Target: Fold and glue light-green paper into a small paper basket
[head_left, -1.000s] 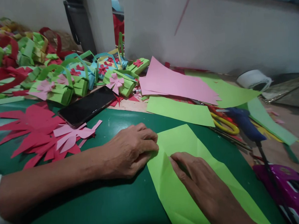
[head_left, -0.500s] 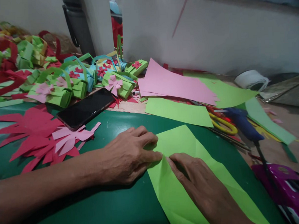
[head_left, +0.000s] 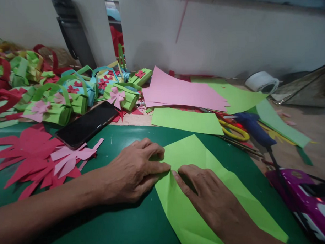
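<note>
A creased sheet of light green paper (head_left: 190,149) lies on the dark green work surface (head_left: 115,227). My left hand (head_left: 139,169) is closed at the sheet's left edge, its thumb and fingers pinching the paper. Over the sheet, my right hand (head_left: 207,191) is closed too, thumb and forefinger gripping a small raised fold just beside the left fingertips. Part of the sheet is hidden under the right hand and forearm.
Left lie red paper petals (head_left: 30,144), a pink paper flower (head_left: 70,159) and a phone (head_left: 88,123). Small green paper baskets (head_left: 121,96) stand behind. Pink sheets (head_left: 183,94), yellow-handled scissors (head_left: 234,132), a blue glue gun (head_left: 254,127) and a purple device (head_left: 301,199) are ahead and right.
The view has swung a little to the right, so everything sits further left. Both hands keep nearly the same hold on the green paper.
</note>
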`<state>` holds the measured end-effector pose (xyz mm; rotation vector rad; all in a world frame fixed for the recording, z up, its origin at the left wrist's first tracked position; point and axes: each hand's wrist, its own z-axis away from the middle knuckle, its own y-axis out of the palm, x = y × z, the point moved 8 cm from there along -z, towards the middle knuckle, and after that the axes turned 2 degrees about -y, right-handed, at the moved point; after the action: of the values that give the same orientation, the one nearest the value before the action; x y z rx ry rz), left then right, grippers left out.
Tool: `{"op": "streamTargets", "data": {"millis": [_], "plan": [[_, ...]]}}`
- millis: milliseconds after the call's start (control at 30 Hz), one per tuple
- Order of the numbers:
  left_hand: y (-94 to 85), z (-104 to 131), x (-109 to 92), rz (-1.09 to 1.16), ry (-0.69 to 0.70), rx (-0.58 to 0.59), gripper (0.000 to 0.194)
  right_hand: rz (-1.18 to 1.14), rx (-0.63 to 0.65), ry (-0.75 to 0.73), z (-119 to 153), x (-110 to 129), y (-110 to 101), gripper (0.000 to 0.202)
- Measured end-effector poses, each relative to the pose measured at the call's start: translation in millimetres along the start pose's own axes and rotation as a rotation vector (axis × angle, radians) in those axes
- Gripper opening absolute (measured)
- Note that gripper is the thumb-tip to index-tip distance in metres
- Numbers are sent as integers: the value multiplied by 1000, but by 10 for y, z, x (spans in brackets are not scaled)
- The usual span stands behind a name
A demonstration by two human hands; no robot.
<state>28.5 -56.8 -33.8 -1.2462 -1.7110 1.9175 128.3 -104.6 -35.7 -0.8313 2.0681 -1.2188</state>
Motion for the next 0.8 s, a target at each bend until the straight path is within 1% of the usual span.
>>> {"op": "streamTargets", "data": {"millis": [133, 367, 433, 533, 700, 800], "plan": [[7, 3, -16, -4, -5, 12, 27, 30, -20, 0, -26, -17, -36, 31], [16, 2, -24, -14, -5, 26, 28, 49, 41, 15, -29, -10, -22, 37], [13, -5, -19, -20, -5, 23, 26, 42, 35, 25, -26, -10, -27, 37], [11, -10, -22, -19, -2, 19, 24, 53, -6, 30, -19, -12, -47, 36], [13, 2, -31, 1, -3, 20, 24, 114, 37, -6, 21, -1, 40, 35], [2, 4, -44, 20, 2, 14, 22, 168, 31, -26, 41, 13, 65, 33]]}}
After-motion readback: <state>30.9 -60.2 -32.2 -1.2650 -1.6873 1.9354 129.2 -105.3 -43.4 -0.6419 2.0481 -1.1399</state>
